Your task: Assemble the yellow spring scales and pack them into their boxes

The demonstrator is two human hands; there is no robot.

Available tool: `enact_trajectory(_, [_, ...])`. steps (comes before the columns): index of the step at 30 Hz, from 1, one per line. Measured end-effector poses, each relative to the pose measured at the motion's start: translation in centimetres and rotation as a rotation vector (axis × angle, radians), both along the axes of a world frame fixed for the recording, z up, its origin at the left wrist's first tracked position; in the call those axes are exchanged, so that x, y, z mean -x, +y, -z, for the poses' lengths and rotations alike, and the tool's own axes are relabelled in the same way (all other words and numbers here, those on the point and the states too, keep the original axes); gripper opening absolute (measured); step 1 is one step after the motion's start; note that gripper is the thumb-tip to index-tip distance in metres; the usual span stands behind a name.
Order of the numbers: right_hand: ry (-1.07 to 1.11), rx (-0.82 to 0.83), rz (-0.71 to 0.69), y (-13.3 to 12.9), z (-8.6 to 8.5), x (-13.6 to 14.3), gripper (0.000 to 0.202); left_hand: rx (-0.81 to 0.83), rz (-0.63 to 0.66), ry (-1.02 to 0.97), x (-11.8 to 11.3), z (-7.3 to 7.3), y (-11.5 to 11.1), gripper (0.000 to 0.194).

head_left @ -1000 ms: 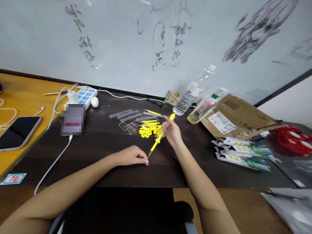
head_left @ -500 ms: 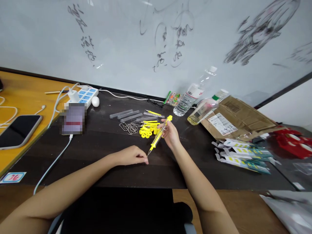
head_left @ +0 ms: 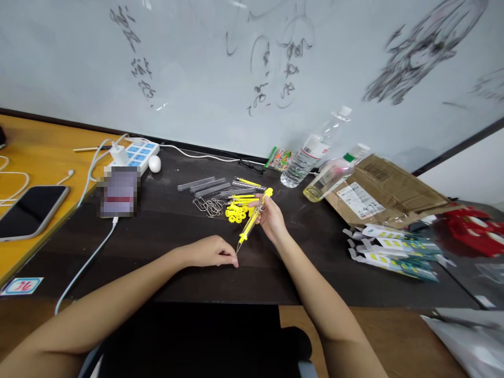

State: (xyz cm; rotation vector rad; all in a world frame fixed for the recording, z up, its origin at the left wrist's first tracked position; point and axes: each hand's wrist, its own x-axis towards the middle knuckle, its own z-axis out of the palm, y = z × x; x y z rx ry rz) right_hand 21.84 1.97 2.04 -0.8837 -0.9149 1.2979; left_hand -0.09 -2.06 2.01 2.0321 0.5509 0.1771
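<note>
A yellow and clear tube-shaped tool (head_left: 251,221) slants over the dark desk, its upper part between the closed fingers of my right hand (head_left: 271,219). From its lower end a thin metal hook reaches down to my left hand (head_left: 220,253), whose thumb and forefinger pinch the hook's end. Behind the tool lie yellow rings and caps (head_left: 235,212), several yellow rods (head_left: 242,198) and a heap of metal hooks (head_left: 208,207). Clear ribbed tubes (head_left: 208,186) are spread farther back.
Two bottles (head_left: 307,157) (head_left: 333,176) stand at the back right, beside a brown cardboard package (head_left: 388,189) and flattened boxes (head_left: 397,252). At the left are a power strip (head_left: 144,156), a white cable (head_left: 88,262) and a phone (head_left: 33,210).
My right hand and the top of the yellow tool have shifted slightly left and down. My left hand has barely moved and still pinches the hook's end.
</note>
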Motion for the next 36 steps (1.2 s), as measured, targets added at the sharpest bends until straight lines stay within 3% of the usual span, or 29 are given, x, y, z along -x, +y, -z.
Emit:
enact_trajectory(5, [0.025, 0.007, 0.133, 0.8, -0.5, -2.4, 0.031, 0.012, 0.064, -0.007, 0.2, -0.1, 0.2, 0.03])
enact_trajectory(12, [-0.015, 0.009, -0.024, -0.2, -0.1, 0.3, 0.034, -0.033, 0.025, -0.042, 0.4, 0.3, 0.4, 0.031])
enact_trajectory(17, [0.045, -0.025, 0.137, 0.3, -0.6, -1.2, 0.031, -0.017, 0.042, -0.011, 0.6, 0.0, 0.4, 0.032])
enact_trajectory(19, [0.05, -0.025, 0.113, 0.3, -0.7, -1.5, 0.031, -0.062, -0.06, -0.038, 0.5, 0.0, 0.5, 0.034])
enact_trajectory(24, [-0.002, -0.075, -0.054, -1.1, -0.7, 0.9, 0.031, -0.166, -0.487, -0.164, 0.3, 0.3, 1.1, 0.038])
enact_trajectory(26, [-0.028, -0.078, -0.116, -1.7, -0.4, 2.2, 0.029, -0.165, -0.571, -0.182, 0.3, 0.4, 1.3, 0.041])
enact_trajectory(28, [-0.074, -0.078, -0.189, -2.3, -0.2, 3.3, 0.026, -0.206, -0.577, -0.176, 0.3, 0.5, 1.3, 0.048])
enact_trajectory(31, [-0.256, -0.1, -0.275, -3.0, -0.5, 3.7, 0.025, -0.269, -0.535, -0.188, 0.2, 0.7, 1.1, 0.039])
enact_trajectory(33, [-0.498, -0.16, -0.287, -3.6, -1.5, 2.3, 0.033, -0.291, -0.546, -0.217, 0.2, 0.8, 1.0, 0.033])
enact_trajectory(36, [-0.988, -0.319, -0.049, -4.9, -3.8, -3.6, 0.044, -0.311, -0.581, -0.2, 0.3, 0.8, 1.0, 0.032])
